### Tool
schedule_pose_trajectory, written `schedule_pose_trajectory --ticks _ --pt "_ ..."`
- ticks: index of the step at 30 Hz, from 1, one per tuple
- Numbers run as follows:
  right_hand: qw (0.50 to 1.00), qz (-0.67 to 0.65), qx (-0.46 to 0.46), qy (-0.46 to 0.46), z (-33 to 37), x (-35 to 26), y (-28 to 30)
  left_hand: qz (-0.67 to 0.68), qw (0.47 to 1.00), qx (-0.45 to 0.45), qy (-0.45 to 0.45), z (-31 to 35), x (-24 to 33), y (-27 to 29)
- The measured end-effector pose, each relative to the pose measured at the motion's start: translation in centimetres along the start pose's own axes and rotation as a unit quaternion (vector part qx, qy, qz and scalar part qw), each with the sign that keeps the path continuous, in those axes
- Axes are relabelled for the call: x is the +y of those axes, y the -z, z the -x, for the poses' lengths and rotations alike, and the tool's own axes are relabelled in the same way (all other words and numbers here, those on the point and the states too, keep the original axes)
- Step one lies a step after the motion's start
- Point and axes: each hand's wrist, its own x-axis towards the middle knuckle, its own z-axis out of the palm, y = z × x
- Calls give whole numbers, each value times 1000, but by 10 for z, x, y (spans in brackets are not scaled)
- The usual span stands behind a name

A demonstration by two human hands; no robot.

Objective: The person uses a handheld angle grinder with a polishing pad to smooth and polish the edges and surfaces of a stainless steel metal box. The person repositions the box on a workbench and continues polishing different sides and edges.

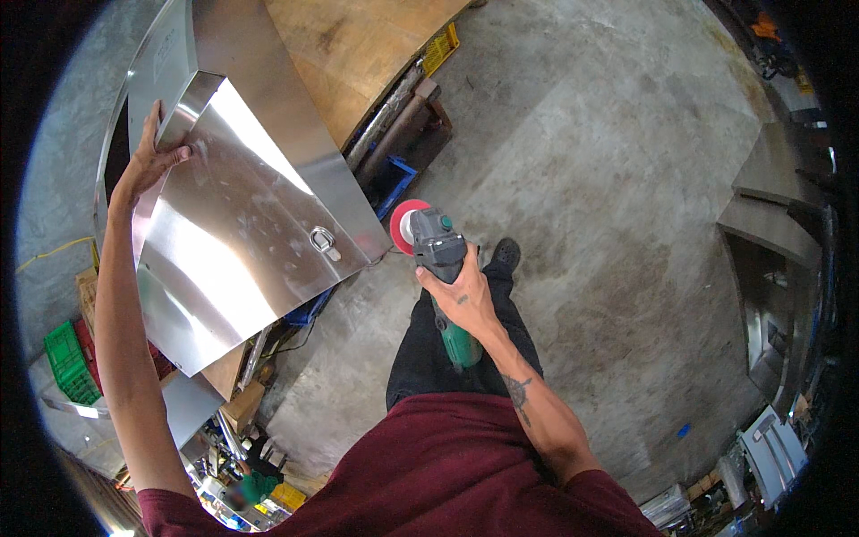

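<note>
currently, right hand [460, 295] is wrapped around the grey-and-green angle grinder [438, 253], held out over the concrete floor [617, 233]; its red-rimmed disc [405, 227] sits near the shiny sheet-metal panel [234, 215]. left hand [152, 168] grips the panel's upper left edge, thumb on its face. panel, fitted with a latch [323, 240], lies over the wooden surface [362, 45].

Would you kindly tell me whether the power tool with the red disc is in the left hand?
No, the right hand grips the power tool, while the left hand touches the sheet-metal piece.
</note>
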Motion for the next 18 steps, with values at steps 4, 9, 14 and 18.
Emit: schedule_pose_trajectory --ticks 4,9,14,18 --pt "1000 19 -2 0 -4 5 -1 148 989 -14 11 -1 17 -7" --pt "1000 17 2 -11 -3 11 -5 122 991 -31 45 -4 31 -5" --pt "1000 9 -10 -27 1 3 -4 46 999 12 26 0 11 -5" --pt "1000 3 -4 -13 0 7 -6 53 998 13 17 -1 9 -5"
